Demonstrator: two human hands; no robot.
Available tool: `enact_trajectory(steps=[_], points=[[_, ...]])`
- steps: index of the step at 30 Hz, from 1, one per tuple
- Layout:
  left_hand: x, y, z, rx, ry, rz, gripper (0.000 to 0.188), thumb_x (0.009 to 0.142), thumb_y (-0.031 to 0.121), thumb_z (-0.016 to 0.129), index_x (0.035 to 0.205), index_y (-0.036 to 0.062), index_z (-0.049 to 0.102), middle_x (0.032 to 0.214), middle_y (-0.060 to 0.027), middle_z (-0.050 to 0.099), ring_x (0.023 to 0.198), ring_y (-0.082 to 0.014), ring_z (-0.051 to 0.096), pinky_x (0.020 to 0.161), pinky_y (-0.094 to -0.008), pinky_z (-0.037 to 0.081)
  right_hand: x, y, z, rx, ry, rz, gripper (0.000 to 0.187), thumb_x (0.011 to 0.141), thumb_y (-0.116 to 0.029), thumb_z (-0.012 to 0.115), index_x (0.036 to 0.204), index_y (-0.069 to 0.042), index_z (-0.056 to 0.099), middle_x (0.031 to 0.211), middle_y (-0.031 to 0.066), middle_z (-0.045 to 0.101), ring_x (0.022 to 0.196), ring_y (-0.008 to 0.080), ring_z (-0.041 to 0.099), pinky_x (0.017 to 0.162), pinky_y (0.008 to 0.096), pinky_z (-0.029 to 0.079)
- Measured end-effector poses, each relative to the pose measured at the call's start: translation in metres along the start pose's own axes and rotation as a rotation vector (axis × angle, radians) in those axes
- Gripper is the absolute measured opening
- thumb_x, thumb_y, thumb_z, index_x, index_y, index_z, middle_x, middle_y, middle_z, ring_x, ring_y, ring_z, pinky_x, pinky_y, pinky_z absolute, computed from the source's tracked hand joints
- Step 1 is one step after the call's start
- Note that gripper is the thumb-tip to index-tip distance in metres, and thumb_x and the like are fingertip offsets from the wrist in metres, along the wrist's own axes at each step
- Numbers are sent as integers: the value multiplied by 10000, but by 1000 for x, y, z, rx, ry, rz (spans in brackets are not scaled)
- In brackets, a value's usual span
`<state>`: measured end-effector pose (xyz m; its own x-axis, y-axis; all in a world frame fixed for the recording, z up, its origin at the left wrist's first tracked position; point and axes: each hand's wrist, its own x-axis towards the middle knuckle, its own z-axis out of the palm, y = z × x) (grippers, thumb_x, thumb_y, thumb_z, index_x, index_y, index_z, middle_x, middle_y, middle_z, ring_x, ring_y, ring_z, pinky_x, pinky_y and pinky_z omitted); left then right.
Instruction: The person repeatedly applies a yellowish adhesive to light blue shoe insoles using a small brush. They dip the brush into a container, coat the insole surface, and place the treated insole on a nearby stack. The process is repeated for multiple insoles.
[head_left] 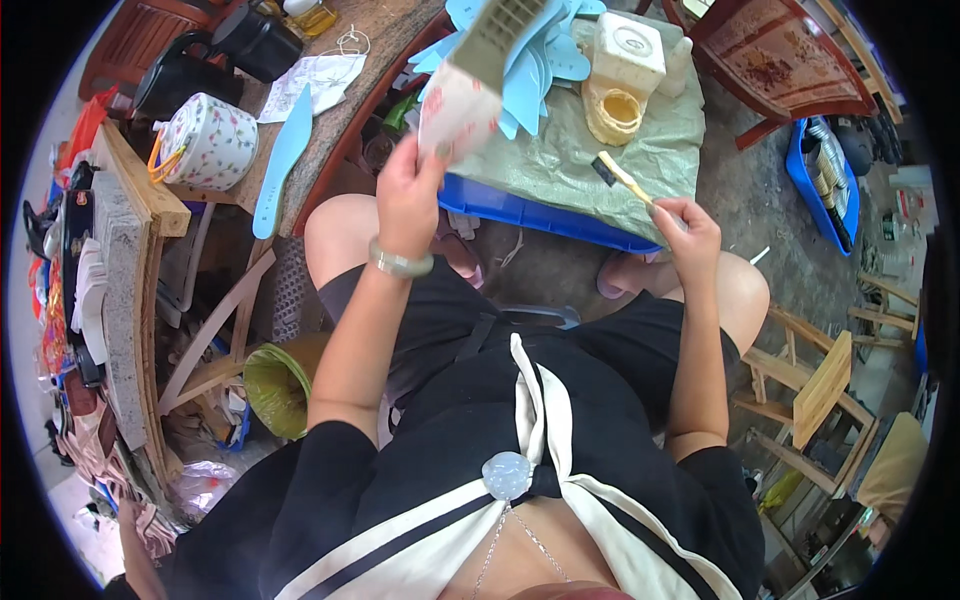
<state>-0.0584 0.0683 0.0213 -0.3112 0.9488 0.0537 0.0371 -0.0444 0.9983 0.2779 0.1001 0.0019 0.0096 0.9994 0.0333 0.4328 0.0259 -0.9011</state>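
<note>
My left hand [410, 195], with a bangle on its wrist, grips the lower end of a flat piece [460, 110]. It has white paper with red print below and a greyish upper part with a grid of dark squares; its top runs out of view. In my right hand [688, 235] is a small brush [628, 178], pinched by its pale handle, with black bristles pointing left. Beyond the brush stands an open, yellow-crusted pot [612, 118] beside a whitish square plastic container [632, 50]. Light-blue flat cut pieces [525, 85] lie heaped behind the left-hand piece.
Under these, a green sheet [570, 185] covers a surface above a blue crate [560, 220]. At left, a brown table [345, 105] carries another light-blue piece [285, 165], a flowered pot [210, 140] and black mugs. A lined bin [280, 390], wooden stool [820, 390] and blue basket [845, 195] stand around me.
</note>
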Motion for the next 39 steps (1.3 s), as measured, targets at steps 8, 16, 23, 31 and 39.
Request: enact_trajectory(steps=[8, 16, 23, 31, 39], points=[[121, -6, 49, 1110, 301, 764, 255, 823, 86, 576, 1066, 105, 651, 897, -87, 613, 802, -298, 577, 708, -373, 490, -10, -5, -1, 133, 49, -28, 103, 825, -107, 707, 883, -22, 696, 722, -42, 606, 596, 11, 478, 507, 179, 371], [118, -27, 111, 1262, 85, 583, 403, 786, 91, 598, 1186, 49, 563, 1086, -136, 562, 987, -310, 528, 802, -359, 512, -15, -16, -2, 226, 18, 12, 100, 838, -82, 698, 892, 0, 680, 742, -20, 613, 574, 15, 489, 501, 168, 372], [105, -7, 101, 1102, 126, 667, 504, 785, 259, 708, 1210, 38, 553, 1177, -163, 521, 1039, -326, 498, 846, -361, 494, -15, -5, 3, 221, 17, 7, 81, 841, -65, 690, 890, -1, 681, 739, -19, 611, 572, 13, 487, 496, 166, 367], [63, 12, 46, 906, 205, 662, 521, 803, 315, 693, 1209, 20, 552, 1176, -173, 535, 1060, -341, 507, 910, -400, 440, -7, 4, 8, 92, 6, -81, 94, 835, -60, 675, 904, 4, 680, 825, 0, 645, 770, 63, 564, 699, 200, 442], [28, -50, -205, 1458, 564, 285, 504, 808, 268, 667, 1232, 30, 536, 1246, -175, 513, 1151, -362, 486, 960, -458, 412, 5, 21, -14, -26, 35, -84, 110, 841, -75, 669, 913, 8, 677, 833, 18, 659, 806, 76, 578, 759, 215, 447]])
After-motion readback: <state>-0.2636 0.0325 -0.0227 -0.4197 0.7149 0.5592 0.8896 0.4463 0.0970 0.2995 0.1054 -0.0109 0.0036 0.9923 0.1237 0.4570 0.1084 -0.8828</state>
